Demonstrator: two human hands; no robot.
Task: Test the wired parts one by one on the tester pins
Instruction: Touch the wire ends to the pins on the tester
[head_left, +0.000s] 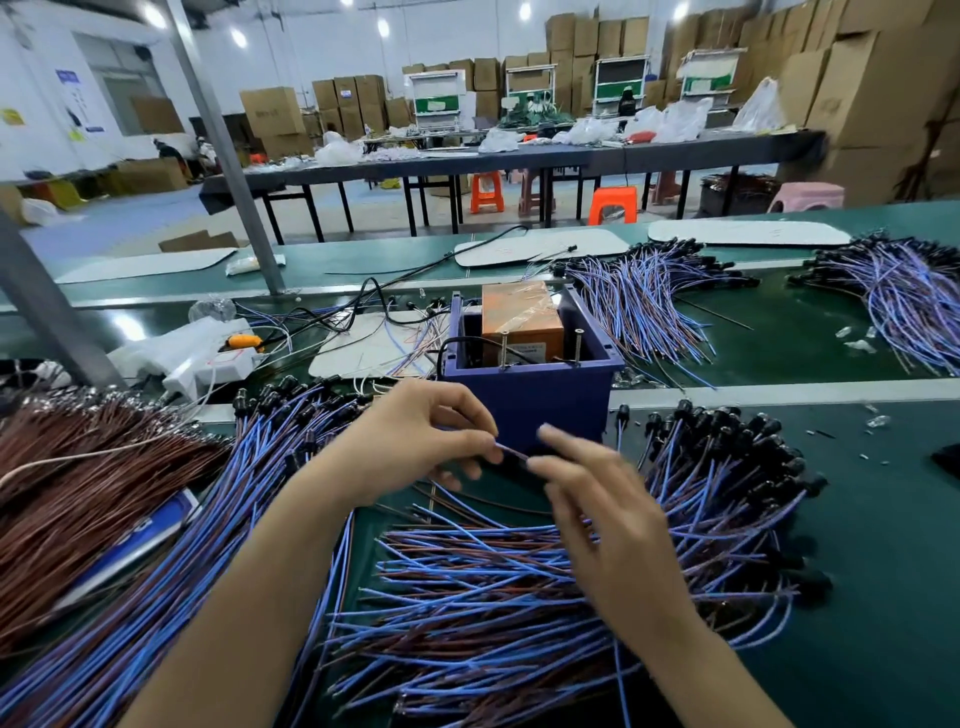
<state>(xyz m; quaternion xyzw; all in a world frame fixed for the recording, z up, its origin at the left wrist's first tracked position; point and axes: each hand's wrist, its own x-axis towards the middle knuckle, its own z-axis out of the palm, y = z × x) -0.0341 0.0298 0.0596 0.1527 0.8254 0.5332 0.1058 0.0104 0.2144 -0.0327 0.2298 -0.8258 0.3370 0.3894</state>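
We pinch one blue lead (511, 453) in our left hand (415, 441), our right hand (597, 488) is too blurred to judge its grip, and we'd best spread the lead's ends to meet both tester pins (504, 351).

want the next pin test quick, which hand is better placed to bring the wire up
Left: the left hand pinches the wire close before the tester pins; the right hand is blurred, its grip unclear.

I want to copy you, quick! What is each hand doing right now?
Left hand: pinches one thin wire between thumb and fingertip.
Right hand: blurred, fingertips by the wire's end; cannot tell if it holds.
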